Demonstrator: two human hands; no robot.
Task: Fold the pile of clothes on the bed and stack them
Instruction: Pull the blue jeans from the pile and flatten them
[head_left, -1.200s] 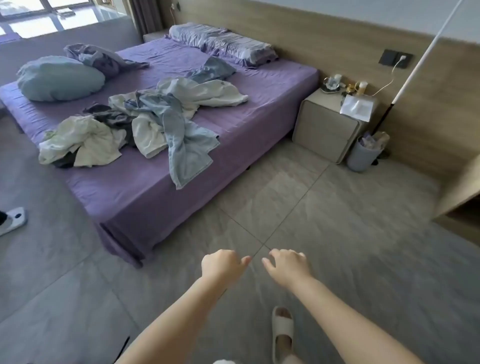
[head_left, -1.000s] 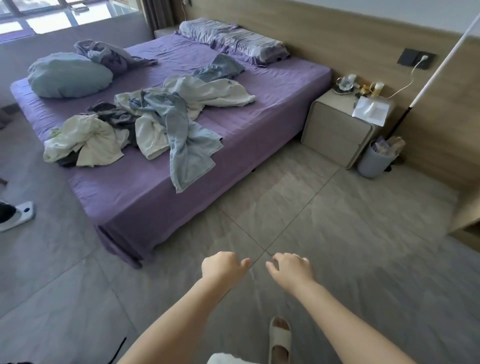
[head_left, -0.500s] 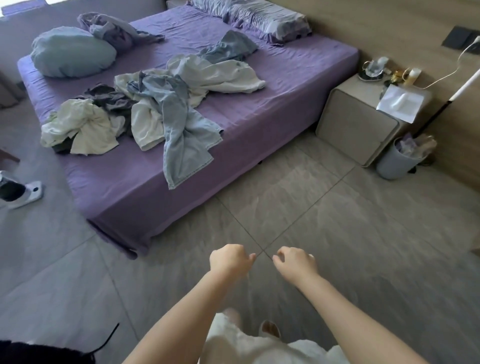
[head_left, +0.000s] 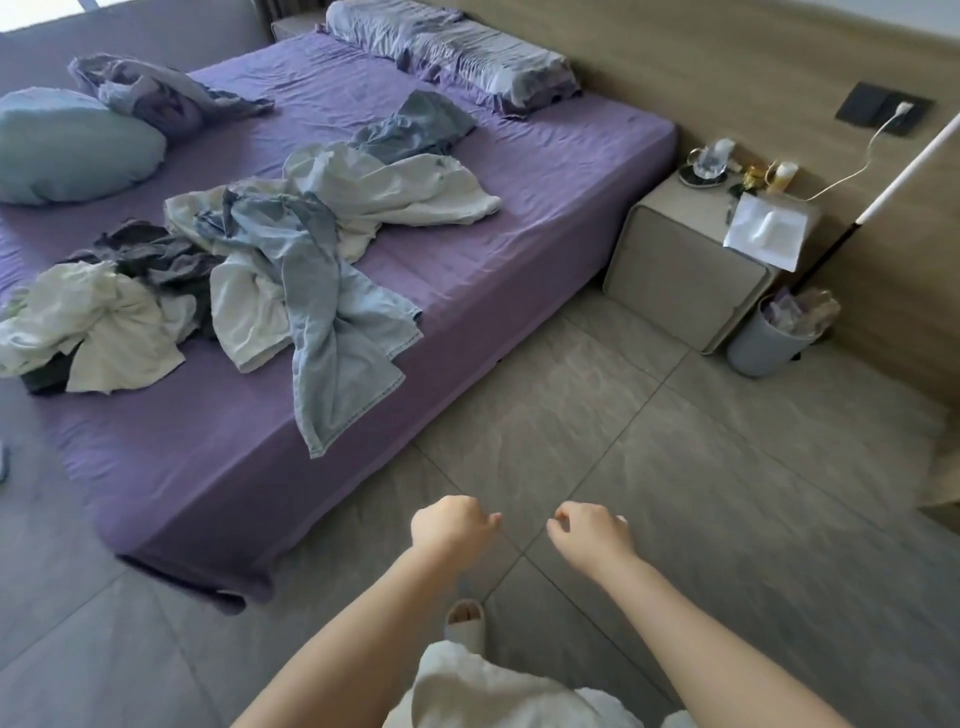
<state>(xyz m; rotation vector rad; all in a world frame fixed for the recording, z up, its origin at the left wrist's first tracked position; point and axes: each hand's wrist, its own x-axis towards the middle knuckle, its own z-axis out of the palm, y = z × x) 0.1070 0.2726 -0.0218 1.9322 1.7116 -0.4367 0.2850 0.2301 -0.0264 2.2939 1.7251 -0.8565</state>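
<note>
Walking up to the messy clothes, hands holding nothing

The left hand (head_left: 451, 526) and right hand (head_left: 589, 530) are curled up with nothing in them, out over the grey floor. The jumbled pile of white, blue and dark clothes (head_left: 249, 270) lies unfolded on the wide purple bed (head_left: 545, 171), too far off to touch.
</note>
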